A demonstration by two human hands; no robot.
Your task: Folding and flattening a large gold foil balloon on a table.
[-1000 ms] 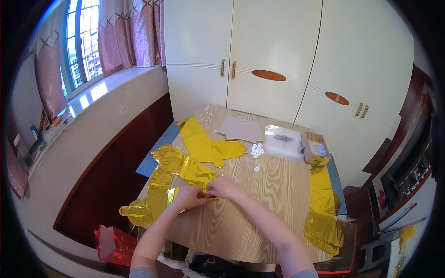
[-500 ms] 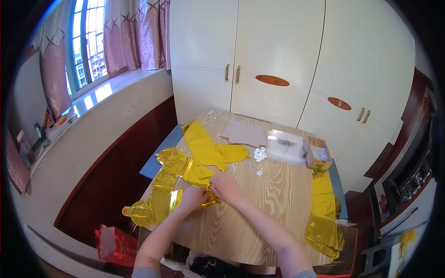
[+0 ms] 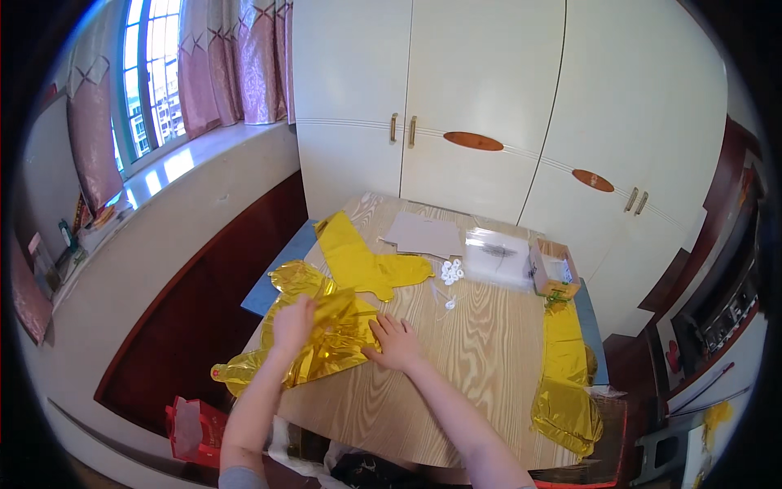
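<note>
A crumpled gold foil balloon [image 3: 322,342] lies at the left front of the wooden table [image 3: 481,350]. My left hand [image 3: 293,324] grips a raised fold of it near its middle. My right hand [image 3: 395,342] rests flat with spread fingers on the balloon's right edge and the table. A flat yellow foil shape [image 3: 362,261] lies just beyond the balloon.
Another gold foil balloon [image 3: 564,383] hangs over the table's right edge. Farther back lie a grey sheet [image 3: 425,235], a clear plastic bag [image 3: 497,257], a small cardboard box [image 3: 552,273] and several small white pieces [image 3: 450,273]. A red bag [image 3: 194,428] sits on the floor at left. White cupboards stand behind.
My left hand has lifted a fold of the gold balloon upward. My right hand has moved off the fold and now lies flat on the balloon's right edge.
</note>
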